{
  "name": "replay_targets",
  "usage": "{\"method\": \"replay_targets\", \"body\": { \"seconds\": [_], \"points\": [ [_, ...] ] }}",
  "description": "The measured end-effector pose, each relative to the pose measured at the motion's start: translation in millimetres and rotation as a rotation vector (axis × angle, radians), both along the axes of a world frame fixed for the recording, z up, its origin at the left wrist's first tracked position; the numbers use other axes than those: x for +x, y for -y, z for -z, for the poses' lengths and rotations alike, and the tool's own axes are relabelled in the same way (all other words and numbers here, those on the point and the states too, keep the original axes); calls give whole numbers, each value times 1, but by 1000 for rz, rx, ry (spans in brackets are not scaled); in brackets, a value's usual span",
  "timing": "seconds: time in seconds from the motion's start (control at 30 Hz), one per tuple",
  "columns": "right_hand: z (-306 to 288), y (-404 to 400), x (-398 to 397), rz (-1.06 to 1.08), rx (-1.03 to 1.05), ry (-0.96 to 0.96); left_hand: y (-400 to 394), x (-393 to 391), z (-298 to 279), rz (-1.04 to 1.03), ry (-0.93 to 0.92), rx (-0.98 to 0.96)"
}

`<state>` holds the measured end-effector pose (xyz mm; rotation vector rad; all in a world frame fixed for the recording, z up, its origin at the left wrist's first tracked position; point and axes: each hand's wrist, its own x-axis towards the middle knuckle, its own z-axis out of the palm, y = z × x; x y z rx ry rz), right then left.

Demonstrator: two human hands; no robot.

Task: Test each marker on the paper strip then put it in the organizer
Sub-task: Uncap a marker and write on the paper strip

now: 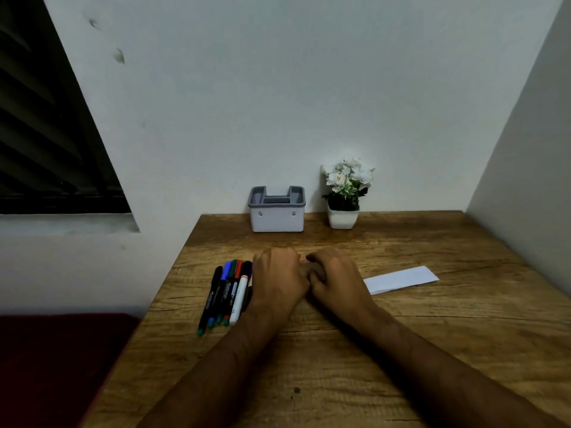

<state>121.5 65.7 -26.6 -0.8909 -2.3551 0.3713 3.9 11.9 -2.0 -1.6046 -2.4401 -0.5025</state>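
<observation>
Several markers (pixel 227 291) lie side by side on the left part of the wooden table (pixel 309 350), with caps in black, blue, green and red; one has a white barrel (pixel 239 299). My left hand (pixel 278 279) rests as a fist just right of them and covers part of a dark marker. My right hand (pixel 335 279) is also curled, its knuckles touching the left hand. I see nothing held in either hand. A white paper strip (pixel 401 278) lies flat to the right of my right hand. The grey and white organizer (pixel 277 220) stands at the table's back edge against the wall.
A small white pot of white flowers (pixel 344 196) stands right of the organizer. Walls close off the table at the back and on the right. Its left edge drops to a dark red surface (pixel 61 366). A dark louvred window is at upper left.
</observation>
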Motion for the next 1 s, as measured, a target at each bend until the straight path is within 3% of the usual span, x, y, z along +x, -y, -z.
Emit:
{"method": "replay_targets", "body": {
  "seconds": [0.2, 0.33, 0.43, 0.63, 0.8, 1.0],
  "points": [
    [-22, -12, 3, 94, -169, -420, -11, -7, -31, -26, 325, 256],
    [-47, -21, 14, 72, -594, -663, -39, -8, -43, -38, 804, 354],
    [-49, -30, 25, 42, -628, -583, -57, 3, -45, -50, 1122, 357],
    [-39, -54, 42, 184, -553, -505, -79, 29, -42, -26, 1523, 288],
    [-35, -65, 44, 256, -598, -435, -115, 34, -31, -161, 1576, 341],
    [-45, -72, 46, 266, -883, -538, -134, 36, -29, -251, 1839, 344]
  ]
}}
